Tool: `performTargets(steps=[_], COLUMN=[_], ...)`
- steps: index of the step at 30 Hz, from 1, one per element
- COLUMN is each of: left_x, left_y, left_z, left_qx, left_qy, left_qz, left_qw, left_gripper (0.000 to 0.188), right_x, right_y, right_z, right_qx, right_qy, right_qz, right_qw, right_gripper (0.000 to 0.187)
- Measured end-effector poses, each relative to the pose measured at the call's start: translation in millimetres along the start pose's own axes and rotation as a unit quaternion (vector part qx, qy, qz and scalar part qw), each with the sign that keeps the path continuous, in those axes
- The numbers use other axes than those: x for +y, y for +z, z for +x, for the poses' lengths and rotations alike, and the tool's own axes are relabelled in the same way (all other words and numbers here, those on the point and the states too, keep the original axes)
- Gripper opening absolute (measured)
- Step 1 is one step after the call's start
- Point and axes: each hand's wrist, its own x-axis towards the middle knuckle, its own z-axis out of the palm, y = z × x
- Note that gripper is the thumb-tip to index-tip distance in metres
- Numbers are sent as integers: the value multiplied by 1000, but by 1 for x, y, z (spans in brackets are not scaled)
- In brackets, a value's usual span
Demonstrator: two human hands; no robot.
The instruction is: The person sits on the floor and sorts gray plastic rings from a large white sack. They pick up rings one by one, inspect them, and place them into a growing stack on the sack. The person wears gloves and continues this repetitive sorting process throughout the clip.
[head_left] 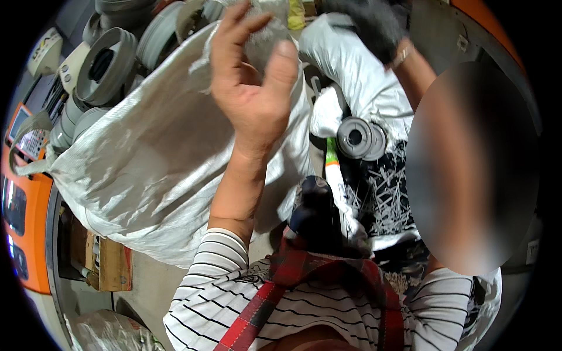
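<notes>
My left hand (252,99) is bare and raised over the large white woven sack (146,158), near its right rim. Its thumb stands away from the fingers, and I see nothing held in it. My right hand (374,29) wears a dark glove and is stretched far forward at the top right, above a filled white sack (357,70). Motion smears its fingers, so whether it holds anything does not show. Grey plastic spools (355,138) lie between the sacks. Closer to me, many thin grey plastic strips (386,202) are heaped on something black.
Several large grey reels (108,64) are piled behind the woven sack at the far left. Orange equipment (32,228) borders the left side. A wooden box (111,263) and a clear plastic bag (114,330) are at the lower left. A blurred oval covers part of the right side.
</notes>
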Motion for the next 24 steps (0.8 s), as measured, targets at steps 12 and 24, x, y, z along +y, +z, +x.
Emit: performTargets(steps=[12,24], left_x=[-154,-205], left_y=[126,197], left_z=[-219,-380], left_qx=[-214,-412], left_qy=[-602,-565], left_qz=[-92,21], left_qw=[764,714], left_gripper=[34,77], right_x=[160,300], right_y=[60,108], right_z=[-368,-370], right_qx=[-177,39], right_qy=[386,522], right_qz=[-266,56], right_qw=[865,850], right_gripper=[23,47])
